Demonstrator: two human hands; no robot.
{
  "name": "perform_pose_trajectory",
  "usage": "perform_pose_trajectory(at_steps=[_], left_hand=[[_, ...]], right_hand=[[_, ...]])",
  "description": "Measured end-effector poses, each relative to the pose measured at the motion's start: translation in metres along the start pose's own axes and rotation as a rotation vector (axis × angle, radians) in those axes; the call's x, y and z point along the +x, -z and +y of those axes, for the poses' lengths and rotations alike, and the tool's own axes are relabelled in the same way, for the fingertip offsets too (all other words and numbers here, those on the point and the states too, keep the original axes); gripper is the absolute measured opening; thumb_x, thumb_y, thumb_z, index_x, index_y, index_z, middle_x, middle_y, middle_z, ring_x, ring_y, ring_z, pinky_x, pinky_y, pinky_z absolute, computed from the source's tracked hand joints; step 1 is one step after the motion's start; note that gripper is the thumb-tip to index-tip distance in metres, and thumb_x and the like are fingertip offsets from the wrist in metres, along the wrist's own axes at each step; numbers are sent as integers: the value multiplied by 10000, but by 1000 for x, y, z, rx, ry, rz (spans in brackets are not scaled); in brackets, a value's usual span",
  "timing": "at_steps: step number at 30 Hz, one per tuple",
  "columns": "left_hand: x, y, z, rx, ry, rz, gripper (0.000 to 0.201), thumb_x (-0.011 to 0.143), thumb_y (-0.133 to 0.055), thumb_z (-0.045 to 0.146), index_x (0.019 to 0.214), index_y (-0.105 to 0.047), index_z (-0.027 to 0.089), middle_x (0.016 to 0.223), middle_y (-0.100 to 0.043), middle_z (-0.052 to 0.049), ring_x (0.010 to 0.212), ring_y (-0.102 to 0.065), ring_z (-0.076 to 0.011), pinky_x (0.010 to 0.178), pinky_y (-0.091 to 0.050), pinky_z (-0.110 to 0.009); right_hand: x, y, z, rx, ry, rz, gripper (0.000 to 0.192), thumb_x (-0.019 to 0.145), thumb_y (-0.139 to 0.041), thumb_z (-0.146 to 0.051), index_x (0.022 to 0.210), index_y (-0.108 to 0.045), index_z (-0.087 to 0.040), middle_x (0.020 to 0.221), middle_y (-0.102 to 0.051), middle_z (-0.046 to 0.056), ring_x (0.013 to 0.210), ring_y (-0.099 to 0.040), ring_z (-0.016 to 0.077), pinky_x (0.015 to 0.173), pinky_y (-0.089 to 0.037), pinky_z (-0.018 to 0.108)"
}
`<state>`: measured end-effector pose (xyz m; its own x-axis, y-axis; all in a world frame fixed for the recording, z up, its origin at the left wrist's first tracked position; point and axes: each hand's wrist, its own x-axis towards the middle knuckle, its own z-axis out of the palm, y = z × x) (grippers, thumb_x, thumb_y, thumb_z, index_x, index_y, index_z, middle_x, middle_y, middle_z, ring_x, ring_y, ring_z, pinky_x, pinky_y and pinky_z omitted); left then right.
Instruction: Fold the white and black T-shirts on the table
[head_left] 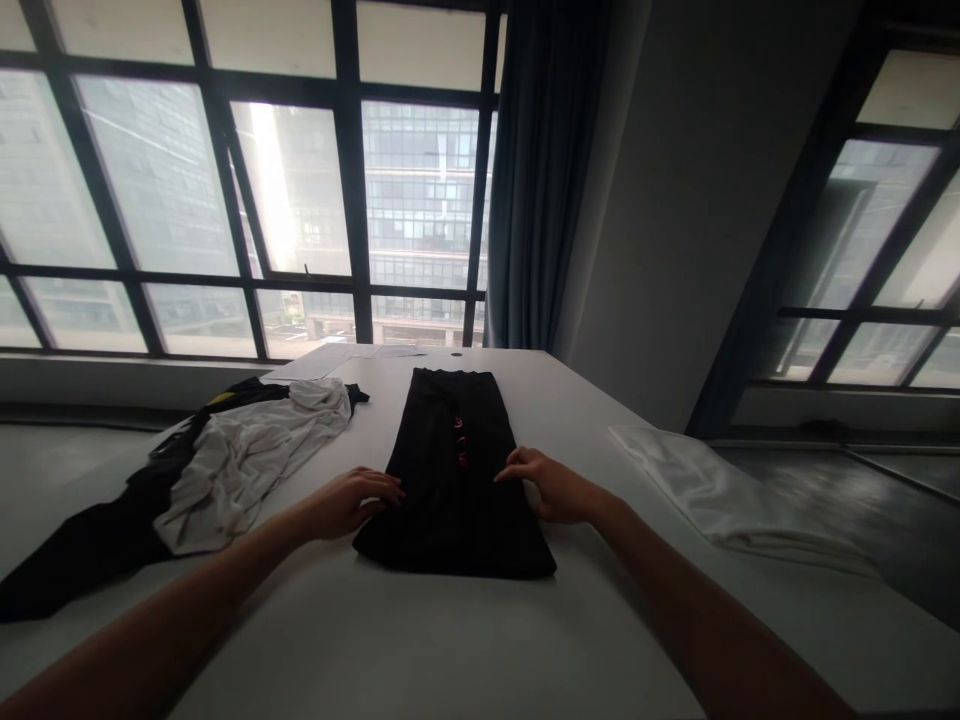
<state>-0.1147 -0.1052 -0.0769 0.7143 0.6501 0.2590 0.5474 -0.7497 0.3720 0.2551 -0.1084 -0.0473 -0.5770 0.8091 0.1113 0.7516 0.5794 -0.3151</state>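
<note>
A black garment [450, 520], folded into a long strip, lies flat on the white table in front of me. It has a gathered far edge and small pinkish-red marks down its middle. My left hand [352, 502] rests at its left edge, with loosely stretched fingertips touching the cloth. On the opposite side, my right hand [551, 485] touches the garment near its right edge. The right index finger reaches over the fabric, while the lower fingers are bent and partly hidden. Neither hand lifts the cloth.
To the left lies a loose heap with a crumpled white garment [232, 470] over black clothing [90, 550]. A folded white cloth [735, 500] lies along the table's right edge. Papers [315, 362] lie at the far end of the table [420, 650], near windows and a dark curtain [540, 180].
</note>
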Motion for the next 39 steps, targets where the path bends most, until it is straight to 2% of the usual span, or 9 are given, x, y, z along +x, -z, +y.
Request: perform_pose_trajectory(at_steps=[4,11,14,17,25,28,32,36,39], left_hand=[[-2,9,7,25,42,-27,275,946,-496,250,1094,-727,252,1174,-729,-65,1097,-660,-210,985,-489,-344],[-3,23,33,-189,-86,-196,255,897,-632,389,1080,-734,243,1144,-733,-83,1055,-669,-228,958,-498,-345],[-4,16,32,-170,-101,-214,402,782,-752,479,1119,-722,263,1348,-626,-97,1234,-566,-283,1038,-456,-406],[-3,11,32,-160,-133,-186,245,878,-659,427,1029,-752,259,1271,-675,-92,1212,-582,-259,1036,-459,-387],[-3,34,44,-388,-173,-210,288,913,-617,425,1013,-774,205,975,-772,-108,894,-704,-237,835,-544,-330],[0,31,32,-608,-28,-26,397,828,-677,549,892,-769,167,825,-755,-94,745,-683,-224,692,-541,-307],[15,12,10,-895,356,382,536,746,-697,658,906,-696,146,753,-670,-37,656,-624,-166,591,-501,-265],[21,-1,-5,-916,643,363,699,717,-750,595,1242,-572,168,883,-653,-42,708,-630,-165,611,-511,-288],[19,-6,-13,-815,656,271,844,618,-845,469,1329,-501,173,790,-592,22,640,-569,-132,569,-472,-265]], right_hand=[[-4,7,6,64,22,-86,433,652,-547,29,853,-800,-259,1185,-650,37,1109,-612,232,1021,-475,392],[-27,50,8,395,76,-103,120,765,-705,-235,834,-799,-260,1307,-633,30,1325,-477,285,1135,-351,464],[-27,51,9,445,-4,-300,182,728,-735,-252,895,-800,-218,1216,-692,63,1338,-472,303,1122,-359,457],[-24,45,10,398,-98,-443,290,703,-731,-243,975,-797,-169,1139,-726,99,1286,-526,313,1081,-405,411],[-36,58,-3,509,54,-403,346,777,-722,-414,983,-780,-142,950,-756,79,914,-695,224,886,-523,323],[-28,51,4,703,56,-207,418,764,-744,-497,949,-743,-122,878,-735,78,816,-683,210,791,-540,326],[0,20,24,843,-235,264,603,790,-666,-653,1101,-660,-137,905,-713,84,753,-659,199,643,-531,300],[17,-5,36,772,-519,209,735,788,-634,-712,1242,-583,-136,1048,-703,141,837,-671,236,615,-538,295],[15,-6,36,753,-552,130,900,735,-707,-692,1396,-464,-131,1207,-655,187,975,-667,282,707,-569,330]])
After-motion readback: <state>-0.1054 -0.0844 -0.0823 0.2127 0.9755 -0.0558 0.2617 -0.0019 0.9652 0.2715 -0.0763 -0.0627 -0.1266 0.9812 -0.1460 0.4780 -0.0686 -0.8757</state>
